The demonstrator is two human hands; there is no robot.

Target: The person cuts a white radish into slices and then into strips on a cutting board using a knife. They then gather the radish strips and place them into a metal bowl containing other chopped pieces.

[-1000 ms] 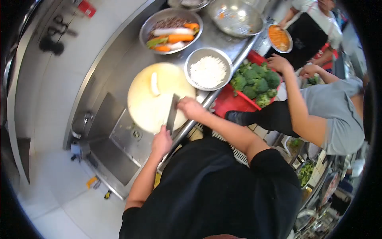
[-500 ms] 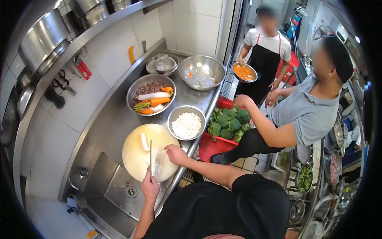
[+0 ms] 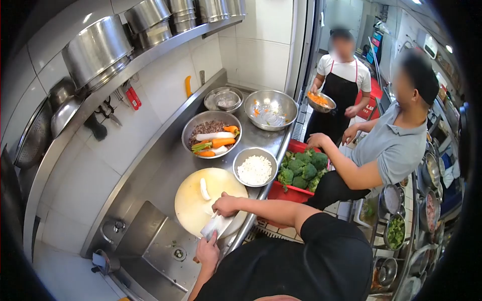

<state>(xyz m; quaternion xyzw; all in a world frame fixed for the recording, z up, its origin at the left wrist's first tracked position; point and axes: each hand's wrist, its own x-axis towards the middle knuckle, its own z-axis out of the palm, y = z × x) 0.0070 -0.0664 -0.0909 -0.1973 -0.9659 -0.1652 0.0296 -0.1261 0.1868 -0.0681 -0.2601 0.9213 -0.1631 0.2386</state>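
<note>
My left hand (image 3: 207,252) is closed round the handle of a cleaver (image 3: 215,227). Its broad blade lies tilted over the lower edge of a round, pale cutting board (image 3: 188,205). At the blade's far end is my right hand (image 3: 226,204), fingers bent together; what they hold, if anything, is hidden. A peeled white piece (image 3: 205,189) rests on the board above the hands. Beside the board stands a steel bowl of small white pieces (image 3: 254,170). Farther back, another bowl (image 3: 212,135) holds carrots, white roots and a brown, crumbly food.
A sink (image 3: 165,251) lies left of the board. Two more steel bowls (image 3: 271,109) stand at the back. On the right are a red crate of broccoli (image 3: 303,170), a co-worker in grey (image 3: 396,150) and another co-worker in an apron (image 3: 337,93), holding a bowl. Pots (image 3: 100,47) line the shelf.
The view has tilted up, showing more shelf and both co-workers. The cleaver has turned from edge-on to showing its broad face, and my right hand has come in against it.
</note>
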